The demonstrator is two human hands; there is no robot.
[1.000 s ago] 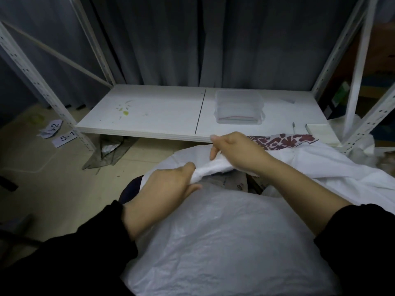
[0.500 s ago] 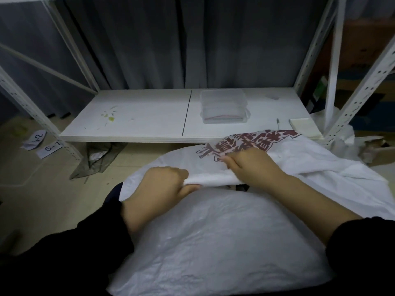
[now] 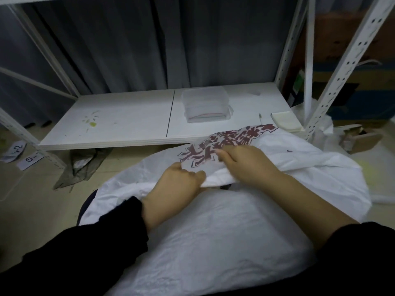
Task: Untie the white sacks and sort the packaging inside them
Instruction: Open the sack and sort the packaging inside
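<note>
Head view: both hands grip the gathered mouth of the bulging white woven plastic sack [image 3: 213, 242], just before the white shelf board [image 3: 128, 118]; left hand [image 3: 177, 184] pinches, right hand [image 3: 245, 165] spreads it, likely to open it.

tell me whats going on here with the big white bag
A person in black sleeves is working at the mouth of a white woven sack that lies in front of a low white shelf. The left hand pinches the gathered edge of the sack, and the right hand presses on the flap with dark red printing. No contents are out yet. A clear plastic container sits on the shelf.
</note>
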